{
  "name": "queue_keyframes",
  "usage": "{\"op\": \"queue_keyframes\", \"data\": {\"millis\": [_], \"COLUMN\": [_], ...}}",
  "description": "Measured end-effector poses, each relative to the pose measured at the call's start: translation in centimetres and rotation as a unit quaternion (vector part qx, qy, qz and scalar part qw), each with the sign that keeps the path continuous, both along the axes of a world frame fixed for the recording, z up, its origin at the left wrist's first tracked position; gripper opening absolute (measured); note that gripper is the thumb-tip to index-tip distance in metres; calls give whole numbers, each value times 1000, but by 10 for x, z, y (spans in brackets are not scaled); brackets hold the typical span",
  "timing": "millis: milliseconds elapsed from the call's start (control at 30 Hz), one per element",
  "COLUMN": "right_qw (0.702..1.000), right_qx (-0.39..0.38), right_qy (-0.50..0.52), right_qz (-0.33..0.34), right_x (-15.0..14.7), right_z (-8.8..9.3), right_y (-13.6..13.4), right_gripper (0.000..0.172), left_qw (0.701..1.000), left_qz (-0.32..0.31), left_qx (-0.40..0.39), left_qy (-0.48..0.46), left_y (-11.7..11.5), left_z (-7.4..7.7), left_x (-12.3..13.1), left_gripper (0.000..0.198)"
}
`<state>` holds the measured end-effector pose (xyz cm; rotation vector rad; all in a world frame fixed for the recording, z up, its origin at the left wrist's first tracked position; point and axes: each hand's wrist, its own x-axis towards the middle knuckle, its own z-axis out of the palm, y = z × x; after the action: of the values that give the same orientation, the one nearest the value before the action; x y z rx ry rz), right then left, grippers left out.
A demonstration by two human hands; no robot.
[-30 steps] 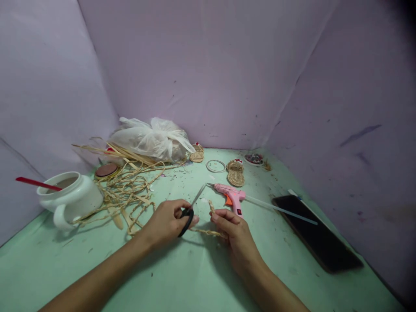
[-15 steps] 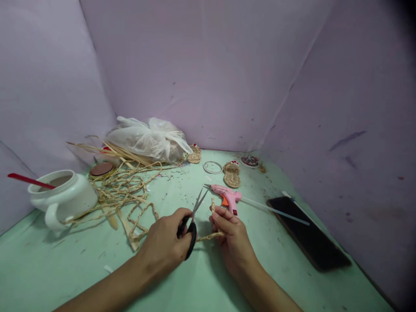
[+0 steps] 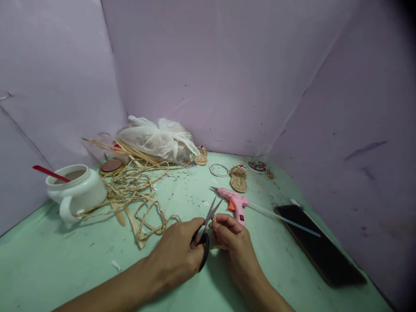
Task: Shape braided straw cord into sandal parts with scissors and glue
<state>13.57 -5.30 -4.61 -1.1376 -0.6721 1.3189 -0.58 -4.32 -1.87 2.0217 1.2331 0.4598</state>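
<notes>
My left hand point(image 3: 182, 245) is closed round the black handles of a pair of scissors point(image 3: 211, 215), whose blades stand apart and point up and away. Just right of the blades, my right hand point(image 3: 232, 236) pinches a braided straw cord point(image 3: 214, 219) between thumb and fingers. A short end of the cord sticks up from the pinch; part of it is hidden by the fingers. Beyond my right hand lies a pink glue gun point(image 3: 234, 199) with an orange trigger and a long clear glue stick point(image 3: 286, 218). The tangled remainder of braided cord point(image 3: 136, 184) lies to the left.
At left stands a white pot point(image 3: 84, 193) with a red-handled tool point(image 3: 50, 173). A white plastic bag point(image 3: 159, 138) sits at the back. Farther right are a ring point(image 3: 219, 170), a small woven slipper point(image 3: 238, 180), a dish of beads point(image 3: 256, 166) and a phone point(image 3: 320, 245).
The camera view has shifted a little left. The scissors have come closer to my right hand. The cord's end now sticks up less above the fingers.
</notes>
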Motion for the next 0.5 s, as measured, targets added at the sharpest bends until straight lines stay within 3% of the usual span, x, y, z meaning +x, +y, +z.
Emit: {"op": "queue_keyframes", "data": {"millis": [500], "right_qw": [975], "right_qx": [53], "right_qy": [-215], "right_qz": [0], "right_x": [9], "right_z": [-10], "right_y": [2], "right_gripper": [21], "left_qw": [999], "left_qz": [-11], "left_qx": [28], "left_qy": [15], "left_y": [2], "left_z": [-4], "left_x": [-3], "left_gripper": [10]}}
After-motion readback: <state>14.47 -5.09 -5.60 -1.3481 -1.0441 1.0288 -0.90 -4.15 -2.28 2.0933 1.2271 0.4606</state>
